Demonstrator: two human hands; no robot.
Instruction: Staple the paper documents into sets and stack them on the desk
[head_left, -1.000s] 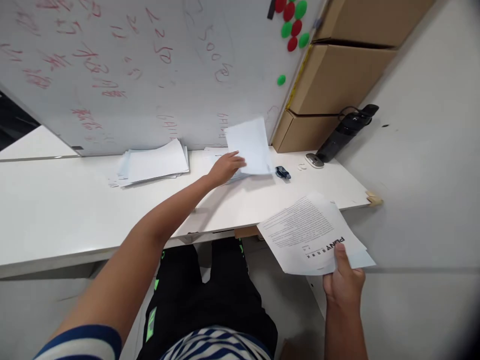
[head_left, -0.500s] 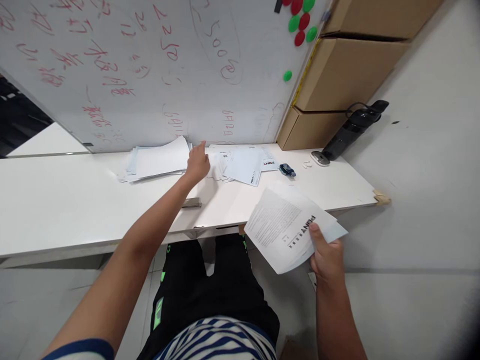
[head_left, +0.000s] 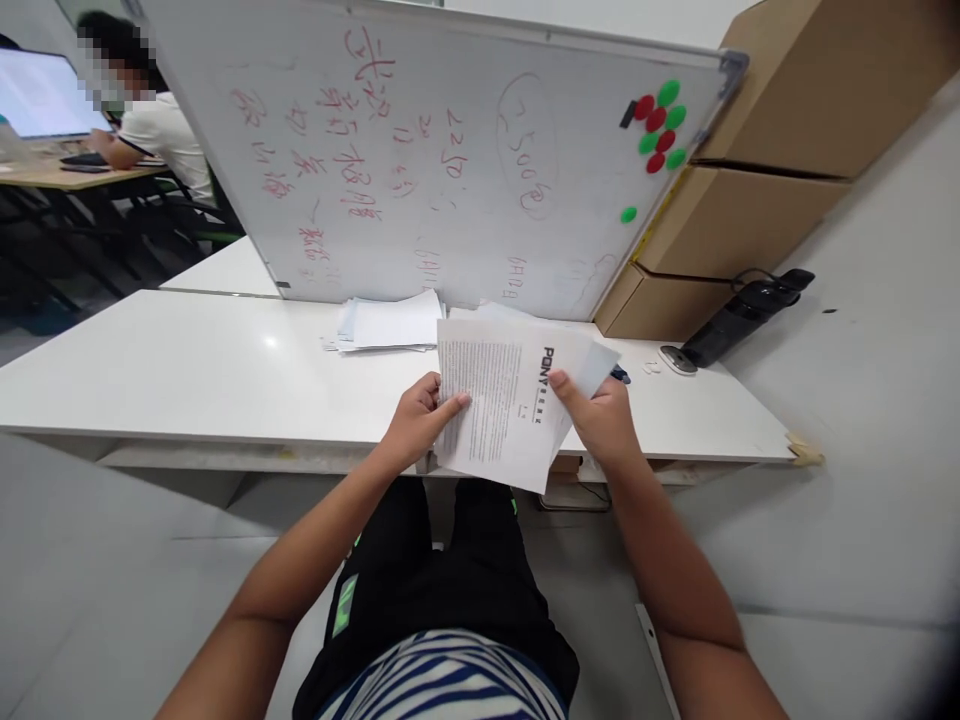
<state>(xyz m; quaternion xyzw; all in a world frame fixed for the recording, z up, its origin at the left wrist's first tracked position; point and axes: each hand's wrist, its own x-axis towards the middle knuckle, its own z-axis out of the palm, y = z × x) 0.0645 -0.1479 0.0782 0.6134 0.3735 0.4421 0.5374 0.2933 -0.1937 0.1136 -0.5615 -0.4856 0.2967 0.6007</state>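
Printed sheets of paper [head_left: 487, 400] with a bold PONY heading are held up in front of the table's front edge. My left hand [head_left: 424, 415] grips their left edge, thumb on top and fingers behind. At the other side my right hand [head_left: 600, 415] clasps the sheets, its thumb on the heading. A pale bluish sheet [head_left: 596, 365] sticks out behind the front page. Beyond them on the table lies a stack of papers [head_left: 394, 320]. More paper [head_left: 499, 311] shows behind the held sheets, mostly hidden by them.
A whiteboard [head_left: 465, 150] with red writing and round magnets stands along the table's back [head_left: 187, 360]. Cardboard boxes [head_left: 750, 215], a black bottle [head_left: 742, 320] and a computer mouse [head_left: 679, 360] are at the right. A person [head_left: 169, 140] sits at a desk at far left.
My left hand has come back from the papers on the table and now grips the held sheets. My right hand has brought them up and leftward. The view has tilted up, showing the seated person.
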